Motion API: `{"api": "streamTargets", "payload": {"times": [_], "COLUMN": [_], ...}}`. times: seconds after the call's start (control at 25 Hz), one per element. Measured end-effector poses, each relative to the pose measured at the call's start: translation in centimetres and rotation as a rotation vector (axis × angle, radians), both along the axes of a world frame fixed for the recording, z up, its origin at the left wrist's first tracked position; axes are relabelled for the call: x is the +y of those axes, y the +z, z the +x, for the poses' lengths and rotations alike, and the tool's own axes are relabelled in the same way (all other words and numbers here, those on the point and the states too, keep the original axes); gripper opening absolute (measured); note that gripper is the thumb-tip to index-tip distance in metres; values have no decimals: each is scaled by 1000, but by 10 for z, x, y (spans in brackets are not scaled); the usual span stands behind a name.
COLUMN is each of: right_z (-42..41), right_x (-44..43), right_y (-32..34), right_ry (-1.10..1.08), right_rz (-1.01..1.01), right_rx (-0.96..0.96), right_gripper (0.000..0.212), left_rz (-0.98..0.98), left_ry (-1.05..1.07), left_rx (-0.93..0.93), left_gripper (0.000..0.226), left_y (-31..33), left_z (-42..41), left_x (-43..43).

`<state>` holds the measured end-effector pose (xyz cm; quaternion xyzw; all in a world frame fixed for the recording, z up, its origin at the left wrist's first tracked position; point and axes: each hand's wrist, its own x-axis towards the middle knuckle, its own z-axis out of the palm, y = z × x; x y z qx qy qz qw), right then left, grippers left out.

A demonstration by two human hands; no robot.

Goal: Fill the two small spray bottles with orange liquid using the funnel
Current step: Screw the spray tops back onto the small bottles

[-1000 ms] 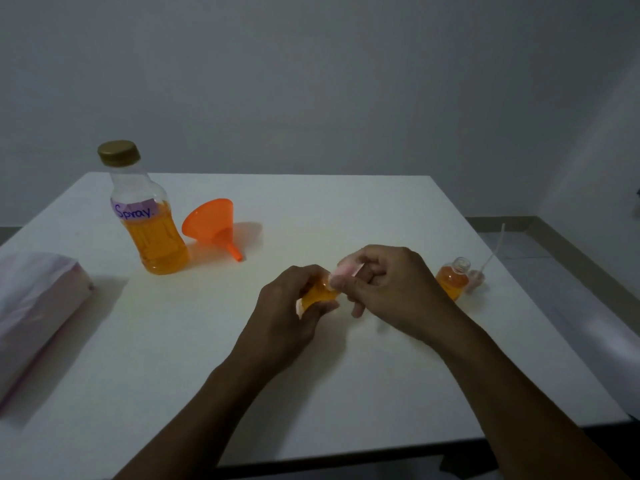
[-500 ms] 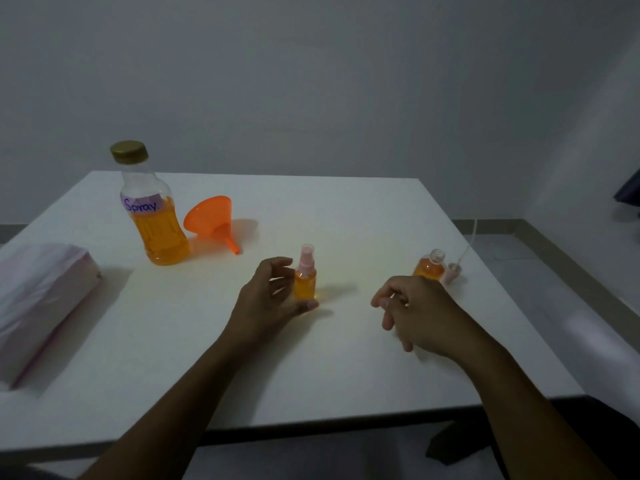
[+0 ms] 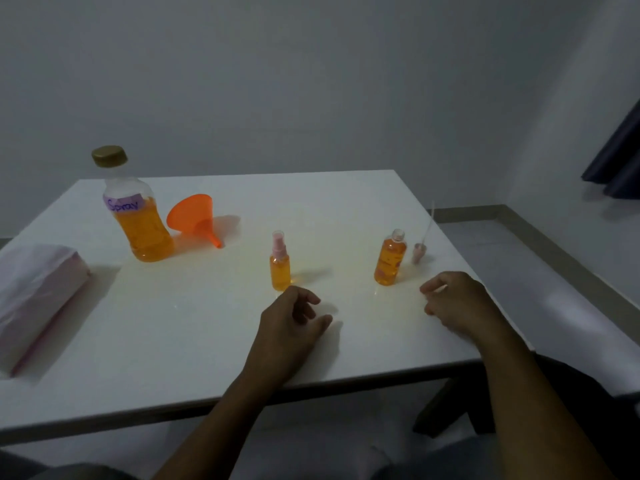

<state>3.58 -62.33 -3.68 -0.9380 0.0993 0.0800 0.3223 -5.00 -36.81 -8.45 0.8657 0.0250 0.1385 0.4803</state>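
Observation:
A small spray bottle (image 3: 280, 268) full of orange liquid stands upright with its pink spray cap on, mid-table. My left hand (image 3: 292, 318) rests just in front of it, fingers loosely curled, holding nothing. A second small bottle (image 3: 389, 263), filled orange and uncapped, stands to the right; its pink spray head (image 3: 420, 249) with a thin tube lies beside it. My right hand (image 3: 457, 304) sits right of that bottle, loosely curled and empty. The large bottle (image 3: 140, 216) labelled "Spray", gold cap on, stands back left next to the orange funnel (image 3: 194, 216) lying on its side.
A white and pink plastic-wrapped pack (image 3: 34, 299) lies at the left edge of the white table (image 3: 194, 341). The table's right edge runs just past the spray head. A dark curtain (image 3: 620, 161) hangs at far right.
Both hands were screwing the pink cap onto the first spray bottle; the left hand then stood it on the table and let go. Both hands have drawn back toward me.

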Motion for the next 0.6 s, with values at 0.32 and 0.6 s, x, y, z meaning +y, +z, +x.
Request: {"api": "streamTargets", "payload": {"times": [0.32, 0.6], "right_z": [49, 67], "right_x": [14, 10], "right_y": [-30, -20], "right_ry": [-171, -125], "right_rz": [241, 352], "right_rx": [-331, -444], "right_gripper": [52, 22], "left_rz": [-86, -59], "left_ry": [-63, -194], "left_rx": [19, -32], "left_gripper": [94, 58], "left_y": [1, -6], "left_z": [89, 116], "left_x": [-81, -86]}}
